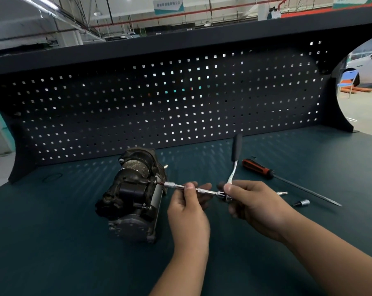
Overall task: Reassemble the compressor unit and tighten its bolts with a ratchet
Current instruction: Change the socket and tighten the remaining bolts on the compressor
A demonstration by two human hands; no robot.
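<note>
Left hand (188, 212): is reaching in from 6 o'clock and pinching the extension bar (177, 186) between thumb and curled fingers, about midway along the bar.
Right hand (253, 207): is coming in from 4 o'clock and gripping the head of the ratchet (235, 150), its thumb lying on top where the bar joins the head.
Extension bar: is lying almost level, its tip pointing to 9 o'clock and meeting a bolt on the side of the compressor (133, 197).
Compressor: is lying on its side on the green bench mat (52, 242), just to 9 o'clock of the left hand, left of centre on the bench.
Ratchet: its handle is rising from the right hand toward 12 o'clock, the black grip at the far end.
Small socket bit (302, 203): is lying on the mat at 3 o'clock of the right hand, apart from it.
Screwdriver (258, 168): is lying at 2 o'clock of the right hand, its red and black handle toward the ratchet and its blade running off to 4 o'clock.
Rubber ring (52, 177): is lying on the mat at 10 o'clock of the compressor, well apart.
Pegboard (159, 103): is standing along the far edge of the bench at 12 o'clock.
</note>
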